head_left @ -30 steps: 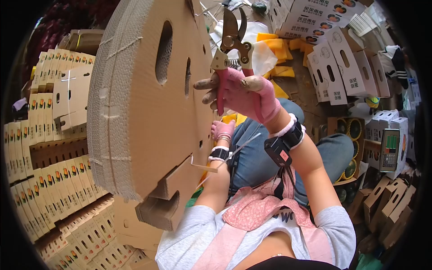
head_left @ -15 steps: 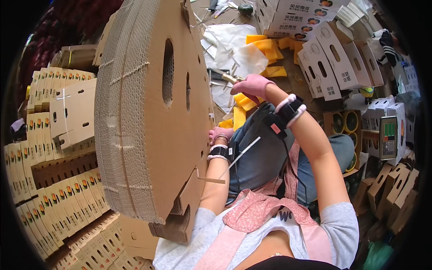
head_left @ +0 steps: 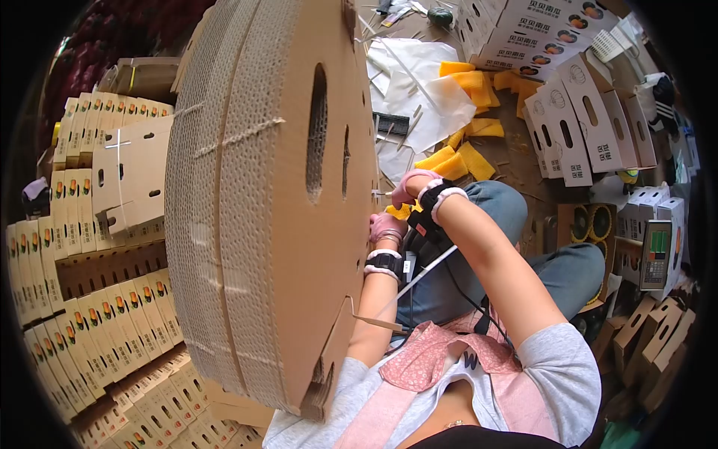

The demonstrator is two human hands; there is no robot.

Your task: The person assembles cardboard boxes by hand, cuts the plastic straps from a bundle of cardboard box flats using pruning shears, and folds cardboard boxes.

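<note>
A tall stack of flattened cardboard boxes (head_left: 333, 247) stands on edge at my left, with slots cut in its near face. My left hand (head_left: 387, 227), in a pink glove, is closed low against that face; what its fingers hold is hidden. Just above it my right hand (head_left: 411, 187), also pink-gloved, is curled beside the cardboard, around a metal tool that looks like pliers and is mostly hidden now. A thin white strap (head_left: 430, 269) sticks out past my left wrist. A bent strip (head_left: 378, 322) juts from the stack's lower edge.
Yellow foam netting pieces (head_left: 471, 86) and white sheeting (head_left: 430, 67) litter the floor ahead. Printed white cartons (head_left: 591, 120) stand at the right, near a scale display (head_left: 656, 254). A crate of dark round produce (head_left: 587, 224) is by my knee. Rows of packed cartons (head_left: 112, 329) fill the left.
My right hand has come down and left with the metal tool, from over the floor to the stack's face beside my left hand. My left hand stays at the cardboard; the view has shifted.
</note>
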